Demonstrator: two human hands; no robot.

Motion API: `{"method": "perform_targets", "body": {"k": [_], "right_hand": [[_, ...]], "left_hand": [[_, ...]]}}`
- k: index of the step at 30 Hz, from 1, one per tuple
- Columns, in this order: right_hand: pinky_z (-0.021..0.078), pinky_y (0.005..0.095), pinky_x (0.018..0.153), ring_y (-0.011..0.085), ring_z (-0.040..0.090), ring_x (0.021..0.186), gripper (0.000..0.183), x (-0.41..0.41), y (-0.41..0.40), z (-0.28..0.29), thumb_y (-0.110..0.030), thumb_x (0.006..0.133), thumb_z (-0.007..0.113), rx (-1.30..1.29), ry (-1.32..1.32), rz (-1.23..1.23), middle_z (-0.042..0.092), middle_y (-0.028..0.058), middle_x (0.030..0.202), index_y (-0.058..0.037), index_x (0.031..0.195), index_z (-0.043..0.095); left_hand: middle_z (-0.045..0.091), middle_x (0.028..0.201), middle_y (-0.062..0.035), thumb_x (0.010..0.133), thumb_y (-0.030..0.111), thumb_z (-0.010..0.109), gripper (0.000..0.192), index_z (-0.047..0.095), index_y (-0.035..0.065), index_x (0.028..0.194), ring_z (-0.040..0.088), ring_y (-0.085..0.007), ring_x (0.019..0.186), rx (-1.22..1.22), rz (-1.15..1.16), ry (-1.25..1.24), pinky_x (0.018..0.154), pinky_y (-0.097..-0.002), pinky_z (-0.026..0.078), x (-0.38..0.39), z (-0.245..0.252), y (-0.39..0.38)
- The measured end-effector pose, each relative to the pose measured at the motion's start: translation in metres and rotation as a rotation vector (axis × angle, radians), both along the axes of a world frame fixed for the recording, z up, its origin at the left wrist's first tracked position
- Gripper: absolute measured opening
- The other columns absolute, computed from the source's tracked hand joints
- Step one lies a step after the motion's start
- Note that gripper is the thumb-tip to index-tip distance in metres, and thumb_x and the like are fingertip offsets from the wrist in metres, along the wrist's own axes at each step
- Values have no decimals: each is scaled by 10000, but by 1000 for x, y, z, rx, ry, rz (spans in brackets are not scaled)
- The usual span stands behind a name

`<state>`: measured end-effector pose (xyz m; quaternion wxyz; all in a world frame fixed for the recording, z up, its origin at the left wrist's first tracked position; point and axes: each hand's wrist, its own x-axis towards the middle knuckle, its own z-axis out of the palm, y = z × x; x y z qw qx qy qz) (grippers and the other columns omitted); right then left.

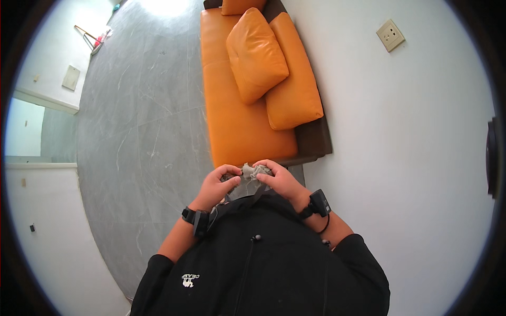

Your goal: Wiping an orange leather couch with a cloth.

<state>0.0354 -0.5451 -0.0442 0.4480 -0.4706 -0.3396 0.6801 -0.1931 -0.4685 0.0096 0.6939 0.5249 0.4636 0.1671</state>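
Observation:
Both my hands are raised close together in front of my black top, just before the near end of an orange sofa. Between the fingers of my right hand (278,179) is a crumpled light grey cloth (257,172). My left hand (221,182) is curled around a dark, rough-textured bundle (228,182), mostly hidden by the fingers; what it is I cannot tell. The left fingertips are near the left edge of the grey cloth. Each wrist bears a black strapped device.
The orange sofa (233,130) with loose cushions (259,59) stands against the white wall at the right, which has a socket (390,35). Grey marble-patterned floor (150,138) lies at the left. A long-handled tool (87,33) leans by the far left wall.

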Motion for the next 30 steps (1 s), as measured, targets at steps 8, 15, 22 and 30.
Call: {"method": "perform_targets", "body": {"k": [8, 15, 22, 30], "right_hand": [[519, 272, 795, 112, 601, 991, 383, -92, -13, -14, -245, 1018, 603, -116, -18, -93, 596, 60, 1152, -46, 1334, 515], [524, 361, 923, 304, 645, 1018, 428, -84, -4, -28, -279, 943, 665, 55, -258, -46, 572, 184, 1260, -20, 1276, 594], [545, 329, 775, 196, 663, 853, 448, -98, 72, -6, -289, 924, 676, -2, 102, -10, 688, 131, 1013, -10, 1265, 597], [531, 317, 679, 159, 662, 764, 470, -121, 113, -17, -372, 944, 680, 39, -135, -203, 695, 99, 940, -4, 1226, 609]], "left_hand": [[604, 1133, -5, 911, 203, 764, 405, 628, 69, 1268, 608, -116, 967, -191, -133, -19, 813, -259, 508, -43, -36, -6], [649, 930, -10, 948, 137, 671, 177, 597, 69, 1093, 584, -77, 769, -181, -208, -5, 631, -231, 444, -41, -60, 11], [670, 925, -52, 964, 134, 643, 144, 561, 75, 1068, 616, -120, 741, -320, -101, -13, 584, -241, 473, -56, -20, 77], [658, 899, -26, 974, 147, 647, 130, 578, 69, 1053, 601, -106, 712, -263, -242, 44, 569, -245, 471, -61, -23, 152]]}}
